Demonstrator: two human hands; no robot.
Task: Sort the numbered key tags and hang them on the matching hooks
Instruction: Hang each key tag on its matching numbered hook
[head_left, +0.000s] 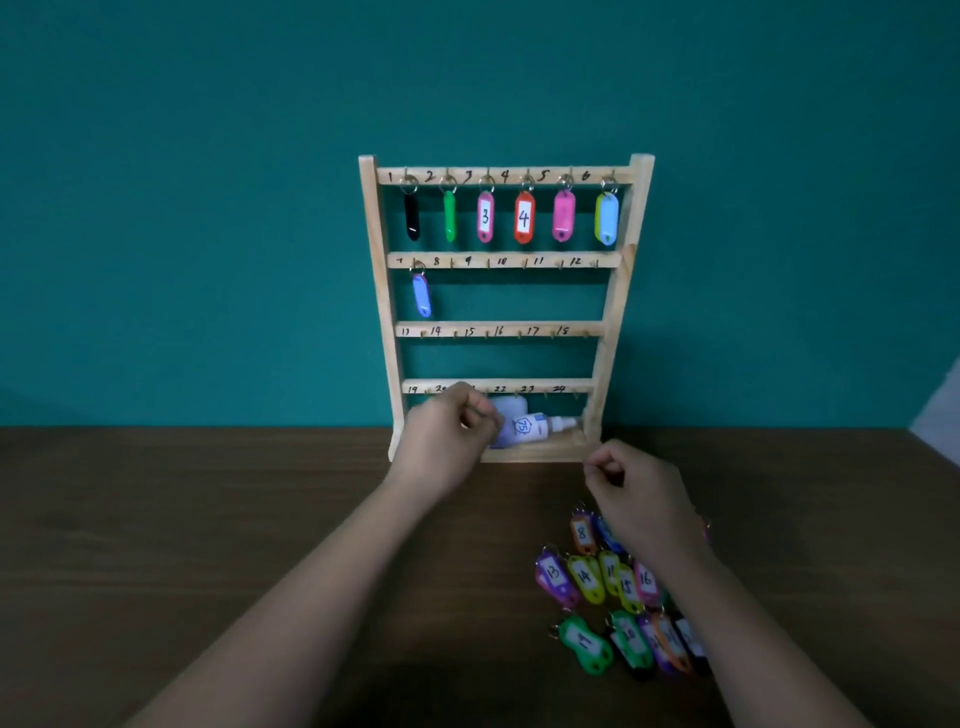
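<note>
Fingers curled, contents unclear, the left hand (447, 436) hangs before the rack (375, 249) and the right hand (641, 496) above the loose key tags (587, 577) on the table (260, 493); light, stiff plastic, likely best pinched by the ring.

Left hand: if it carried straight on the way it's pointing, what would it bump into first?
Probably the bottle lying low in the rack, just beyond the left hand, though depth is unclear.
</note>
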